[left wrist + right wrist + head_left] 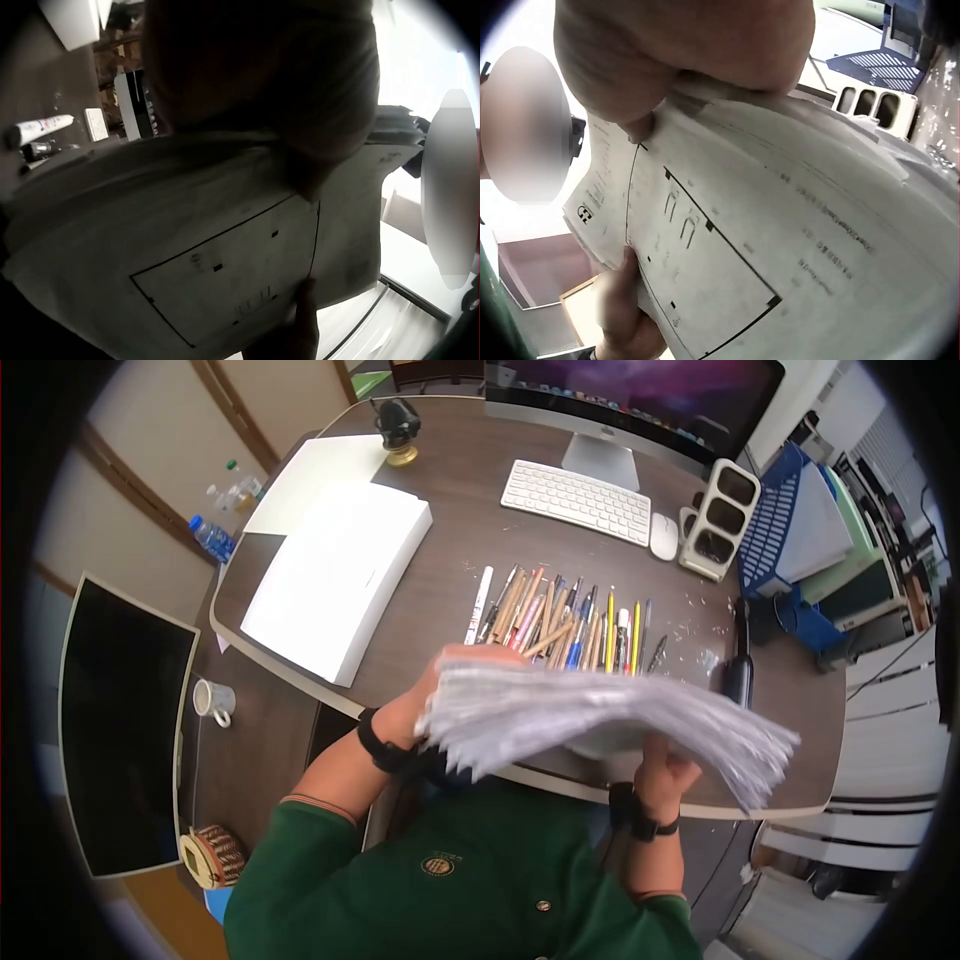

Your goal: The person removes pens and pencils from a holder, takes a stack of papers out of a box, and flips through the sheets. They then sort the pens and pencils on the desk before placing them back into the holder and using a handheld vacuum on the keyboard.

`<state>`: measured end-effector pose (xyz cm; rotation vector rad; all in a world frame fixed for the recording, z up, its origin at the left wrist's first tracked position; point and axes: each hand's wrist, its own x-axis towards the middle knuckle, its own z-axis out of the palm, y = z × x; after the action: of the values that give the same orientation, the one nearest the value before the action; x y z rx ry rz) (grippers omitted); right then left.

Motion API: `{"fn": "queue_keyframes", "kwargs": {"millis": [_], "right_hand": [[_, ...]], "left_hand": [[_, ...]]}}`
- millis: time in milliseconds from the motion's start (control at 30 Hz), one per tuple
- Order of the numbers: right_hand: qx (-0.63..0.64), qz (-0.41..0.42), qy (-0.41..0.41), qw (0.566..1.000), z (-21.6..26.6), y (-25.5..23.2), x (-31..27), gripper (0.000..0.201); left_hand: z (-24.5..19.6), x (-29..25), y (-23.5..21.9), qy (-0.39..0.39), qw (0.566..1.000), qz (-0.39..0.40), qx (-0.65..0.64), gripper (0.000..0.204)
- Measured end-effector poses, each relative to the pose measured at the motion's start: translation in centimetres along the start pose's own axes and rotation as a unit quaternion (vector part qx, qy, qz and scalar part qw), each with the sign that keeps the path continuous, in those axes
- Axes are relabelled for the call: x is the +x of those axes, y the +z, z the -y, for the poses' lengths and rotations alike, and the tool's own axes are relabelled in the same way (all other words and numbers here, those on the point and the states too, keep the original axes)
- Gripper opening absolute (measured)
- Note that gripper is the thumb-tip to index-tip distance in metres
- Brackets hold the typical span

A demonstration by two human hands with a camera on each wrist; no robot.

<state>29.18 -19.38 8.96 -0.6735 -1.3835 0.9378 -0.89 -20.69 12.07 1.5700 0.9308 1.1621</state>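
Note:
A thick, fanned-out stack of papers (pixel 590 705) hangs over the front edge of the desk, blurred in the head view. At its left end my left hand (pixel 462 662) grips it, partly hidden behind the sheets. Toward the right, my right hand (pixel 664 772) holds the lower side, fingers mostly covered by the paper. The left wrist view shows a sheet (pixel 225 262) printed with a black outlined box, thumb pressed on it. Similar printing and small diagrams mark the sheet (pixel 720 225) in the right wrist view, where the thumb also lies on the paper.
Many pens and pencils (pixel 560 615) lie just beyond the papers. A thick white paper pile (pixel 330 580) sits at left. Farther back are a keyboard (pixel 578 502), mouse (pixel 663 536), monitor (pixel 640 400) and three-hole holder (pixel 722 520). A black long-handled object (pixel 738 660) lies at right.

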Motion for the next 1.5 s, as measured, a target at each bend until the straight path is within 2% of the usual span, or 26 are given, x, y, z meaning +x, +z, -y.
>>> {"fn": "queue_keyframes", "kwargs": {"millis": [33,67,100,133,233,300,400,433,467,500,567,600,633,833,933,1033,1167,1300,1433,1500], "right_hand": [[0.034,0.025,-0.053,0.998,0.7,0.3,0.9,0.021],[0.069,0.053,-0.104,0.991,1.4,0.6,1.7,0.018],[0.054,0.038,-0.089,0.994,2.6,1.2,1.7,0.02],[0.039,0.022,-0.075,0.996,3.4,1.7,1.3,0.024],[0.053,0.028,-0.043,0.997,3.5,1.0,-0.1,0.024],[0.06,0.031,-0.006,0.998,3.6,0.7,-0.9,0.021],[0.07,0.032,-0.007,0.997,0.8,0.5,-2.4,0.026],[0.063,0.024,0.03,0.997,0.5,0.8,-2.8,0.032],[0.032,0.042,0.023,0.998,-0.9,0.5,-3.2,0.035],[-0.026,0.051,0.055,0.997,-1.1,0.0,-4.2,0.036],[-0.062,0.052,0.092,0.992,-1.5,-0.2,-5.0,0.038],[-0.041,0.043,0.096,0.994,-1.8,-0.3,-5.1,0.039],[-0.02,0.033,0.098,0.994,-1.9,-0.2,-5.0,0.039],[-0.08,0.008,0.029,0.996,-1.7,0.5,-4.3,0.051],[-0.179,-0.019,-0.037,0.983,-0.2,0.8,-3.3,0.06],[-0.109,-0.055,-0.008,0.992,-0.6,0.9,-3.8,0.069],[-0.057,-0.048,-0.005,0.997,-0.7,1.4,-3.4,0.045],[-0.041,0.004,-0.044,0.998,0.2,2.0,-2.1,0.039],[-0.018,0.008,0.006,1.0,0.3,0.7,-2.6,0.05],[-0.052,0.009,0.031,0.998,0.9,0.8,-2.4,0.063]], "left_hand": [[-0.8,-0.2,0.2,0.082,0.996,-0.001,-0.045,0.027],[-0.5,-0.1,0.1,0.122,0.991,0.02,-0.048,0.028],[-0.2,0.0,0.0,0.162,0.985,0.042,-0.052,0.028],[-2.1,-0.2,0.1,0.159,0.985,0.044,-0.052,0.029],[-2.5,-1.5,1.2,0.166,0.985,0.035,-0.035,0.031],[-2.1,-2.0,1.4,0.151,0.987,0.049,-0.032,0.032],[-0.5,-2.5,1.2,0.11,0.992,0.055,-0.034,0.033],[0.1,-2.6,1.1,0.094,0.993,0.055,-0.036,0.033],[0.8,-2.7,1.1,0.091,0.993,0.047,-0.056,0.034],[1.4,-2.8,1.0,0.089,0.992,0.039,-0.075,0.034],[1.4,-2.9,0.9,0.078,0.993,0.029,-0.086,0.035],[1.0,-3.0,0.9,0.069,0.994,0.028,-0.078,0.035],[0.8,-3.0,0.9,0.062,0.995,0.027,-0.07,0.035],[1.5,-2.8,1.0,0.068,0.994,0.026,-0.08,0.033],[1.2,-2.7,1.0,0.076,0.992,0.034,-0.091,0.033],[0.5,-2.6,1.1,0.062,0.993,0.029,-0.101,0.031],[0.9,-2.2,1.2,0.095,0.987,0.047,-0.117,0.026],[1.4,-2.3,1.3,0.119,0.984,0.045,-0.125,0.023],[1.9,-2.3,1.4,0.146,0.981,0.046,-0.123,0.024],[1.8,-2.9,0.9,0.114,0.989,0.036,-0.083,0.028]]}}
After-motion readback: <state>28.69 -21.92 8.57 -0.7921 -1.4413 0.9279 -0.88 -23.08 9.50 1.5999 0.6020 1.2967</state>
